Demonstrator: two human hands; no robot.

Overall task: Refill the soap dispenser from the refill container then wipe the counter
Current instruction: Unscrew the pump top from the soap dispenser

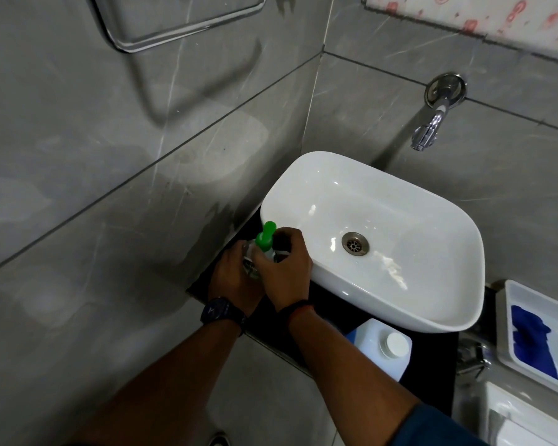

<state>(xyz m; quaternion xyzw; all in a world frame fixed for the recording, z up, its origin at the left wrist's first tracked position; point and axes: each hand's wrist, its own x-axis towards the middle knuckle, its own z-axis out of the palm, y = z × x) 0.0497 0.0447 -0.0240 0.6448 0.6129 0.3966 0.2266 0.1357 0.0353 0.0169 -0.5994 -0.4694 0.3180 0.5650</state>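
A clear soap dispenser with a green pump top (265, 236) stands on the black counter (329, 304) at the left of the white basin. My left hand (234, 278) wraps around the bottle's body. My right hand (285, 268) grips its neck just under the pump. The bottle's lower part is hidden by my fingers. A white refill container (382, 347) with a white cap stands capped on the counter in front of the basin, near my right forearm. A blue cloth (530, 341) lies in a white tray at the right.
The white basin (432, 239) fills most of the counter, and a chrome tap (429, 130) sticks out of the wall above it. The white tray (509, 323) sits on a toilet tank at the right edge. A chrome towel rail (174, 30) hangs on the left wall.
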